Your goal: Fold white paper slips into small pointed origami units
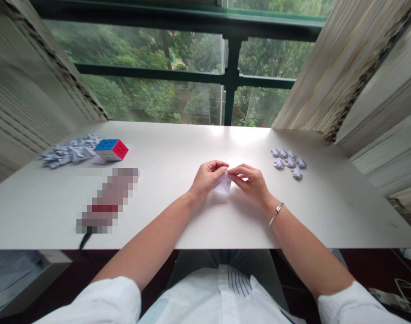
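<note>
Between my hands, over the middle of the white table, is a small piece of white paper with creases. My left hand pinches its upper left edge between thumb and fingers. From the other side my right hand grips the upper right edge, its fingertips almost meeting the left thumb. A silver bracelet circles my right wrist. The top of the paper is partly hidden by my fingers. Several small folded paper pieces lie in a group right of my hands.
A puzzle cube with blue, pink and white faces sits at the left, beside a heap of folded paper pieces. Nearer lies a pixelated oblong object with a black strap. Curtains and a green-framed window border the far side.
</note>
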Demonstrator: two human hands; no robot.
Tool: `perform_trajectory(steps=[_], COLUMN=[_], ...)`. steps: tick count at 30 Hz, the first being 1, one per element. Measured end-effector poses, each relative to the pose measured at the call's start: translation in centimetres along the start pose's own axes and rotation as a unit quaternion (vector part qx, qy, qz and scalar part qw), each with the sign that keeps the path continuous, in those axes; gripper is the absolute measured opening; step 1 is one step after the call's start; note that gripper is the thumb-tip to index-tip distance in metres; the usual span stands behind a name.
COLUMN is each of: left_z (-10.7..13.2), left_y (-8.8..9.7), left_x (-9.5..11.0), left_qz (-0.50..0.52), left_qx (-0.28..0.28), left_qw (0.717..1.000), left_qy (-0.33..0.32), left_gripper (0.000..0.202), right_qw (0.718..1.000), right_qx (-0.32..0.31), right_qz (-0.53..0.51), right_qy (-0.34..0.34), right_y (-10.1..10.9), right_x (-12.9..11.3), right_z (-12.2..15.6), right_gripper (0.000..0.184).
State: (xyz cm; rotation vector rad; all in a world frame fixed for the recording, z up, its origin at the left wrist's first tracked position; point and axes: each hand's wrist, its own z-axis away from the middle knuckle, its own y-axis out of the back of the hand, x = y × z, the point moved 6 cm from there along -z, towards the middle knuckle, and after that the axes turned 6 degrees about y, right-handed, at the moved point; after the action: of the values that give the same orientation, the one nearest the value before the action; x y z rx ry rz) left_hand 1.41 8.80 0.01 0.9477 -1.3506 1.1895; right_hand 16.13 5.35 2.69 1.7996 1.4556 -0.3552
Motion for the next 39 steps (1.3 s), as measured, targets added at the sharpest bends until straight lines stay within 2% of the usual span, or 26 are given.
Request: perform_trajectory(steps=[6,10,14,20,27,34,39], left_z=[0.3,0.7,1.1,1.3,1.5,1.5,1.3], left_y=[0.0,-0.4,-0.9,-1.2,-1.2,-1.2,-0.8], left_x=[0.3,0.9,1.3,1.5,1.7,1.3,1.2], left_qz=[-0.016,-0.015,0.002,0.003,-0.016,-0.004,0.011], left_qx=[0.002,-0.008,-0.025,-0.028,-0.01,0.001,0.029], left_qw=[1.0,0.999,0.997,0.997,0.995,0.996,0.997], left_qy=[-0.008,-0.046,-0.067,-0.074,-0.096,-0.086,-0.076], left_gripper=[0.03,0.028,0.029,0.033,0.029,0.025,0.028], right_qw=[0.999,1.0,0.997,0.979,0.968,0.97,0.956], right_qx=[-0.031,0.0,0.044,0.078,0.09,0.076,0.074], right_qz=[-0.005,0.023,-0.007,-0.112,-0.15,-0.152,-0.19], right_qy=[-0.003,-0.01,-0.066,-0.152,-0.179,-0.175,-0.209], right_y=[0.2,0.8,1.0,0.6,0.3,-0.2,-0.6], right_x=[0.3,0.5,1.6,2.3,2.2,2.2,2.4], right_z=[-0.2,-0.3,0.0,0.3,0.3,0.3,0.4], right_gripper=[0.016,0.017,0.021,0.029,0.03,0.031,0.038])
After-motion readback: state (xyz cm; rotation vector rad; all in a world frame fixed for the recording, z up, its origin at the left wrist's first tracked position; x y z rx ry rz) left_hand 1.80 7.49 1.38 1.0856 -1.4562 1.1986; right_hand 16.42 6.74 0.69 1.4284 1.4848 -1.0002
